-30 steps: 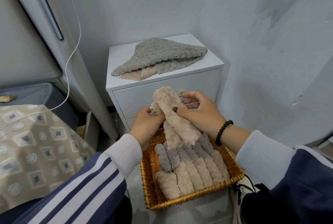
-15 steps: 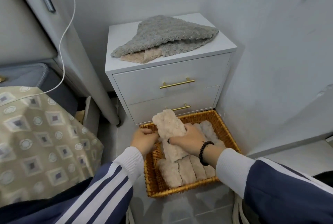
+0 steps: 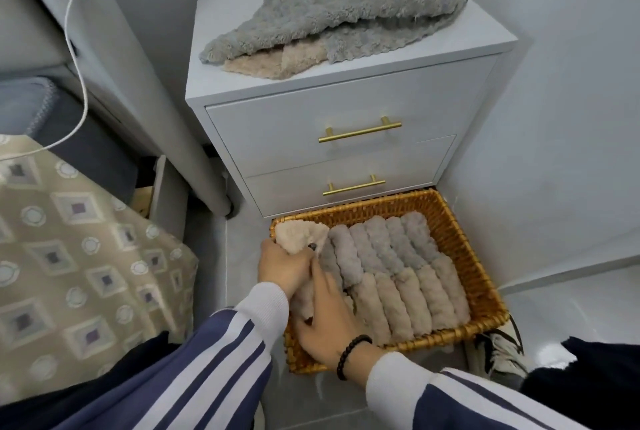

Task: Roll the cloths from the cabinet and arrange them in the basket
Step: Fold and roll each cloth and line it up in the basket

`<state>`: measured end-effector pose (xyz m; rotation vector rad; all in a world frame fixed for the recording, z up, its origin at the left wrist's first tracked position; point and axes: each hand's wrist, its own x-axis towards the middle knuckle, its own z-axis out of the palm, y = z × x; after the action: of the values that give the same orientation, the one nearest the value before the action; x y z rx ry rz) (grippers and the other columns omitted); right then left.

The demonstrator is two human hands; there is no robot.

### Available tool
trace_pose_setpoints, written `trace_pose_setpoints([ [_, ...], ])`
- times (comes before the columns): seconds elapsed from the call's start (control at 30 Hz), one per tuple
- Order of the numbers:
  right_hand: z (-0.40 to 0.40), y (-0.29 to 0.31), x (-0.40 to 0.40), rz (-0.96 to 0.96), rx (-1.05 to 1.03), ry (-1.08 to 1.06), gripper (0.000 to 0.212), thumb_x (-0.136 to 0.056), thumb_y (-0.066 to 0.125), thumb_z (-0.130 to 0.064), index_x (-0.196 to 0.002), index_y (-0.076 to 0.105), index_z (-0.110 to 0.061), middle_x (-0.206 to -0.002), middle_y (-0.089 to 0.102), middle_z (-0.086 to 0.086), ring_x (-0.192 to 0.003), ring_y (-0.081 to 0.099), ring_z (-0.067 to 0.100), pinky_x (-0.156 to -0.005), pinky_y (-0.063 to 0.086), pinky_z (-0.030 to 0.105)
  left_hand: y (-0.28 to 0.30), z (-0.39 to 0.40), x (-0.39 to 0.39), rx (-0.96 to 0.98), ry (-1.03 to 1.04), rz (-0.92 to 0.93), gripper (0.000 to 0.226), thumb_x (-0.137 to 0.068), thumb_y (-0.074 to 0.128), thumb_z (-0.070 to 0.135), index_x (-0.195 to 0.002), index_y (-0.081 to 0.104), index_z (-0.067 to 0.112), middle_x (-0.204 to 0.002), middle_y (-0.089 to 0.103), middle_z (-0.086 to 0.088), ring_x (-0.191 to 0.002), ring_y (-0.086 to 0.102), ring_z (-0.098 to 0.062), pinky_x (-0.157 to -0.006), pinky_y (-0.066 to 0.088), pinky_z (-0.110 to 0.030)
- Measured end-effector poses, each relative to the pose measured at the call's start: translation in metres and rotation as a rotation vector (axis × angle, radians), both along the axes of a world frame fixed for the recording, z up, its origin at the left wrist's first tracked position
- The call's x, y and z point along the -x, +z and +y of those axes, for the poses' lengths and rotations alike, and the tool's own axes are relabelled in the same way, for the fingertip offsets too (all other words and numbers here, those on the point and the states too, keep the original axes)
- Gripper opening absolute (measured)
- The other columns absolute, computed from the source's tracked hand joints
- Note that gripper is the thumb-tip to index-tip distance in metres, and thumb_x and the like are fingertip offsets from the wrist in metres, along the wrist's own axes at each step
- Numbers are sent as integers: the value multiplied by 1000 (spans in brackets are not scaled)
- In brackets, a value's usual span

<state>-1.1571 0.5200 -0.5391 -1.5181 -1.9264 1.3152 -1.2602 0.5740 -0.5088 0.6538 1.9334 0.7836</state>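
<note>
A wicker basket (image 3: 460, 249) stands on the floor in front of a white cabinet (image 3: 346, 97). Several rolled grey cloths (image 3: 381, 249) fill its back row and several rolled beige cloths (image 3: 415, 301) its front row. A rolled beige cloth (image 3: 301, 237) lies along the basket's left wall. My left hand (image 3: 282, 268) grips its upper part and my right hand (image 3: 329, 318) presses down on its lower part. On the cabinet top lie flat grey cloths (image 3: 332, 10) over a beige cloth (image 3: 273, 64).
The cabinet has two drawers with gold handles (image 3: 360, 133), both closed. A bed with a patterned cover (image 3: 79, 246) and a grey bed frame (image 3: 138, 76) stand at the left. A white cable (image 3: 78, 48) hangs there. A shoe (image 3: 502, 353) lies right of the basket.
Both hands have carried the rolled beige cloth down from in front of the drawers into the basket's left side. The view has tilted downward.
</note>
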Motion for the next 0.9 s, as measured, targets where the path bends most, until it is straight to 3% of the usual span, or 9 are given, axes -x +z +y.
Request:
trace_pose_setpoints([
  [0.1,-6,-19,-1,-98,-31,100,78,-93,47,-33,-153,-3,-24,-155,7,-11,-136,27,14,-109,32,26,-17,7,12,12,181,-22,51,-80,65,22,-123,44,6,-106,62,-11,-89,62,-24,-69,51,-32],
  [0.17,-6,-31,-4,-129,-17,143,60,-96,39,-38,-150,21,-19,-147,27,-5,-127,36,15,-104,38,30,-24,11,19,-7,250,-13,53,-87,63,21,-127,32,4,-105,54,-8,-91,56,-24,-74,47,-34],
  [0.23,-4,-42,-6,-168,65,145,32,-98,35,-41,-103,59,-21,-112,55,3,-102,51,18,-87,44,30,-28,13,22,-18,254,9,52,-91,60,20,-128,26,7,-97,49,-5,-89,51,-24,-77,43,-34],
  [0.27,-2,-47,-9,-216,101,131,34,-99,35,-40,-82,58,-21,-98,58,3,-94,54,19,-80,44,29,-28,13,22,-13,226,30,49,-91,59,20,-126,27,7,-96,49,-4,-88,51,-23,-76,43,-34],
  [0.3,1,-55,-12,-270,124,123,33,-99,37,-36,-79,58,-20,-96,58,4,-94,56,21,-78,46,29,-30,13,21,-6,174,70,46,-91,59,21,-122,30,7,-97,51,-4,-85,52,-21,-74,43,-34],
  [0.37,10,-67,-19,-384,128,136,21,-95,43,-25,-106,58,-15,-115,53,5,-106,54,25,-83,49,32,-34,11,18,22,41,135,37,-90,59,21,-113,32,11,-97,54,-5,-78,53,-18,-71,44,-33],
  [0.53,28,-90,-21,-667,160,313,47,-92,51,-23,-135,36,-11,-137,41,12,-113,53,29,-80,45,35,-64,-12,-2,27,-199,238,40,-88,63,26,-114,33,19,-113,55,-7,-95,56,-25,-80,44,-32],
  [0.73,40,-120,-23,-716,178,312,52,-92,52,-18,-137,29,-7,-123,57,13,-104,61,30,-77,50,37,-95,-32,-21,116,-403,507,62,-91,55,34,-135,15,21,-120,59,-12,-101,61,-33,-84,49,-39],
  [0.9,54,-127,-41,-558,391,4,53,-85,57,-27,-131,35,-13,-115,60,8,-102,60,29,-84,52,38,-114,-31,-32,84,-660,756,58,-95,42,18,-141,8,13,-139,38,-12,-101,62,-26,-73,48,-33],
])
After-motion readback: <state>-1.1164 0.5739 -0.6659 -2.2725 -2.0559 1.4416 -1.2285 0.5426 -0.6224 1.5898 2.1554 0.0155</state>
